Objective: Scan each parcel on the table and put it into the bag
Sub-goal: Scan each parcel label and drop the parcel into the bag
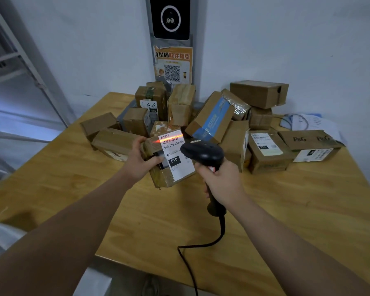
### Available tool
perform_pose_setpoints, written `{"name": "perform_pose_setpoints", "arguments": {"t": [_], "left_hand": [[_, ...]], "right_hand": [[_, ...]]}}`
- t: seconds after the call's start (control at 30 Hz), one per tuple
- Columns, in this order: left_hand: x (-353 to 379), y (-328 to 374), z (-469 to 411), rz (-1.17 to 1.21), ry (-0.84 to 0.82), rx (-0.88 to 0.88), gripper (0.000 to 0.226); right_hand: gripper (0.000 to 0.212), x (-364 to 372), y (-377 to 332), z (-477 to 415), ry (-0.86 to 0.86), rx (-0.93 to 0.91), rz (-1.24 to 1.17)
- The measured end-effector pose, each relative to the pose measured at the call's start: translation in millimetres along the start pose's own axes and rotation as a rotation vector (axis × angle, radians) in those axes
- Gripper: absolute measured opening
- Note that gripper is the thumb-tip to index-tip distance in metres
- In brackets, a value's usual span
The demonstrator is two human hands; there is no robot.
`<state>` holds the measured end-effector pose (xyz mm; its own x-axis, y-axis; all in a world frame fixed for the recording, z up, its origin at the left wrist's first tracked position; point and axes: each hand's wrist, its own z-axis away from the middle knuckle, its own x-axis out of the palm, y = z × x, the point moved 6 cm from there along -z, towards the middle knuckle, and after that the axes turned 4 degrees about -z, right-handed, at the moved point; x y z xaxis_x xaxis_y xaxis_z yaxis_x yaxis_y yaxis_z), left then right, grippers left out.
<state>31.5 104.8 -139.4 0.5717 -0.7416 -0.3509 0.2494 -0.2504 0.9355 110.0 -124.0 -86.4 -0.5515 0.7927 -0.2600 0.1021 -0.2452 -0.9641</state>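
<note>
My left hand [140, 162] grips a small cardboard parcel [169, 165] by its left side, holding it tilted above the wooden table [137, 221]. Its white shipping label faces me, and an orange-red scan line crosses the barcode at the label's top. My right hand [221, 182] grips the handle of a black corded barcode scanner [202, 152], whose head points at that label from close range. Behind, several brown cardboard parcels [212, 120] lie heaped at the table's far side. No bag is clearly in view.
The scanner's black cable [192, 259] runs down over the table's near edge. Papers and a blue item [308, 122] lie at the far right by the wall. A metal shelf frame [30, 67] stands to the left. A white object [0, 238] sits at the lower left.
</note>
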Motion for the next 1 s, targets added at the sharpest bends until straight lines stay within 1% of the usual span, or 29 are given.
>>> {"name": "perform_pose_setpoints", "arguments": {"t": [0.17, 0.27, 0.4, 0.5, 0.6, 0.73, 0.83, 0.93, 1.0], "left_hand": [[-1, 2, -4, -0.013, 0.017, 0.003, 0.066], [-1, 1, -9, -0.005, 0.022, 0.004, 0.066], [-1, 2, -13, -0.012, 0.018, -0.009, 0.072], [-1, 3, -12, 0.005, 0.02, -0.013, 0.07], [-4, 3, -4, 0.02, 0.055, -0.006, 0.068], [-11, -3, 14, 0.028, 0.164, 0.022, 0.061], [-22, -11, 31, 0.01, 0.191, 0.039, 0.063], [-41, -22, 48, 0.009, 0.193, 0.048, 0.065], [-61, -30, 62, 0.003, 0.206, 0.029, 0.074]], "right_hand": [[0.018, -3, -1, -3, -0.013, 0.013, 0.029], [0.018, -3, -1, -6, -0.018, 0.004, 0.051], [0.018, -3, -1, -10, -0.017, -0.011, 0.053], [0.02, -3, -1, -12, -0.013, -0.01, 0.042], [0.023, 2, -3, -11, -0.04, -0.012, 0.021], [0.023, 14, -3, -8, -0.064, 0.006, -0.02], [0.029, 28, -4, -2, -0.076, 0.02, -0.067], [0.03, 49, -12, 10, -0.084, 0.004, -0.124], [0.028, 66, -17, 21, -0.084, -0.004, -0.162]]}}
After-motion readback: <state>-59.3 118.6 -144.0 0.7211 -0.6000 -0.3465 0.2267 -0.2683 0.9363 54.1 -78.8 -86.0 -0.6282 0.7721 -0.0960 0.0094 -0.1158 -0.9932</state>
